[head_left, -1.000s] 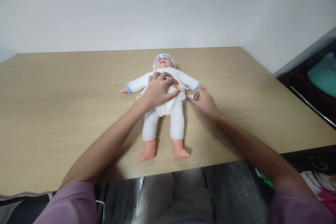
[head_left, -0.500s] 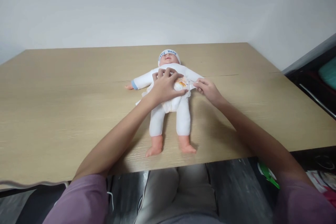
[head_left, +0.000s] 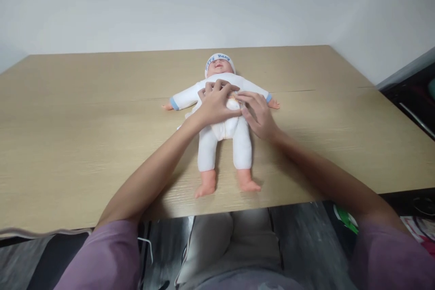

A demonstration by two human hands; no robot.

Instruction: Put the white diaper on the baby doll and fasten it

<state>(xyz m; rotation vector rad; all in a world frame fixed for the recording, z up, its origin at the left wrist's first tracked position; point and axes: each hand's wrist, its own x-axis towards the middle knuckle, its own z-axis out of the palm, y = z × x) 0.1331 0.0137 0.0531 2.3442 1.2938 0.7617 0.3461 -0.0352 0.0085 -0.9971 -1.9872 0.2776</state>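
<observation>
A baby doll (head_left: 208, 150) in a white suit and a white cap lies on its back on the wooden table (head_left: 84, 122), head away from me. A white diaper (head_left: 227, 129) is wrapped round its hips. My left hand (head_left: 215, 105) lies flat on the doll's belly, fingers spread over the diaper's front. My right hand (head_left: 258, 117) rests on the doll's waist at the right, its fingers stretched flat over the diaper's side and touching my left hand's fingers. Whether a diaper tab lies under them is hidden.
The table's front edge runs just past the doll's feet (head_left: 249, 185), above my lap (head_left: 231, 244). A white wall stands behind the table. At the right are a dark shelf (head_left: 414, 99) and coloured items on the floor (head_left: 346, 222).
My right hand has moved left from beside the doll's arm, where it pinched the diaper tab, onto the diaper's side, and its fingers have flattened. My left hand stayed on the belly.
</observation>
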